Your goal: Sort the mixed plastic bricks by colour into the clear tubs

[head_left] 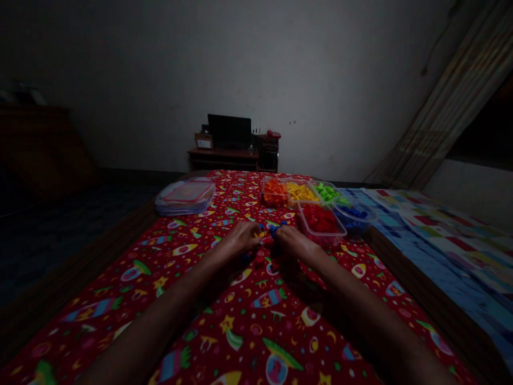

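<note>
My left hand [240, 239] and my right hand [293, 241] reach forward over a red rocket-print cloth [224, 326], fingertips almost meeting. A small yellow toy brick [260, 234] sits at my left fingertips, and a small blue toy brick [274, 230] at my right fingertips. Both seem pinched, though the dim light hides the fingers' grip. Just below the hands lie loose red toy bricks [260, 260]. A clear tub of red bricks [321, 223] stands close beyond my right hand.
Clear tubs of orange bricks [274, 192], yellow bricks [300, 192], green bricks [326, 191] and blue bricks [352, 214] line the far right. Stacked clear containers [185, 197] stand far left. A wooden edge [425, 299] bounds the cloth on the right.
</note>
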